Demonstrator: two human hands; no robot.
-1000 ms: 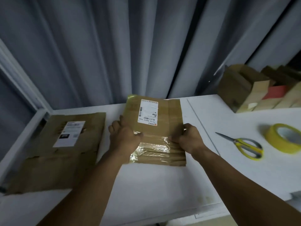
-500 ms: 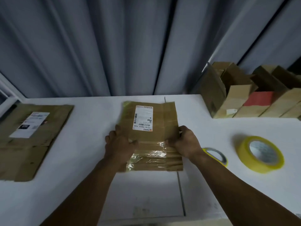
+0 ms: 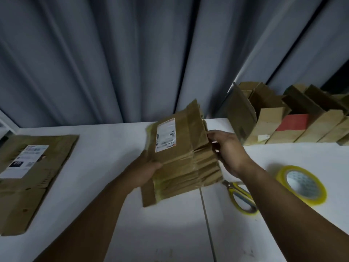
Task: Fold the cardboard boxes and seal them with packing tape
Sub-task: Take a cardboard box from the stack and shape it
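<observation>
I have the flattened cardboard box [image 3: 181, 154] up between both hands at the middle of the white bench [image 3: 105, 144], tilted with its far end raised. My left hand [image 3: 145, 173] has its grip clamped on the box's left edge, thumb on the top face and fingers underneath. My right hand [image 3: 226, 148] has its grip closed on the right edge, fingertips curled round the layered cardboard there.

A white shipping label [image 3: 165, 136] sits on the upper face, turned sideways to me. It carries a barcode along one side and a small orange mark at a corner. The print is too blurred to read, though a short number near the lower end looks like four digits. Glossy clear tape runs across the brown face below the label.

On the left of the bench a second flattened box [image 3: 37, 188] lies flat. It has its own white label [image 3: 24, 161] with a black patch and small codes, none legible.

To the right, yellow-handled scissors [image 3: 242, 198] lie just beside the held box, their blades partly hidden by my right forearm. A yellow roll of packing tape [image 3: 302, 184] rests beyond them. At the far right stands a row of cardboard boxes [image 3: 268, 125], one showing a red face [image 3: 293, 121]. A grey curtain [image 3: 132, 53] hangs behind the bench.
</observation>
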